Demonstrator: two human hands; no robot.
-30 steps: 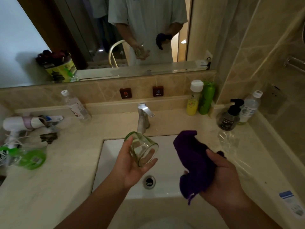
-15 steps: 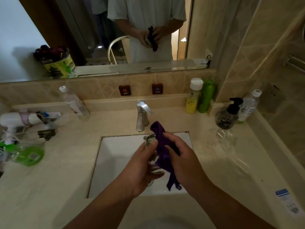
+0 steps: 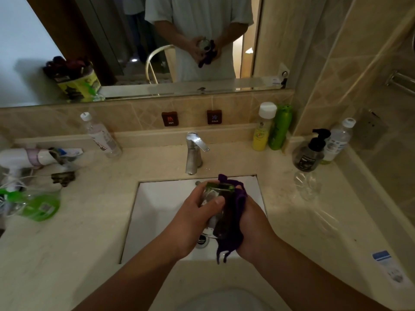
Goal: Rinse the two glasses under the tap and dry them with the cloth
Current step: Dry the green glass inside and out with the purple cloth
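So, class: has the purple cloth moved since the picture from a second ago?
Yes. The purple cloth has moved left, from right of the drain to above it, now pressed against the glass over the sink.

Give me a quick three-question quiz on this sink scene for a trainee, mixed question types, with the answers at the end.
1. True or false: the left hand holds the glass over the sink.
2. Multiple choice: the purple cloth is A) on the counter, B) in the right hand against the glass, C) hanging on the tap.
3. Fill in: the second glass stands on the counter just in front of the ____ bottle.

Key: 1 true; 2 B; 3 black pump.
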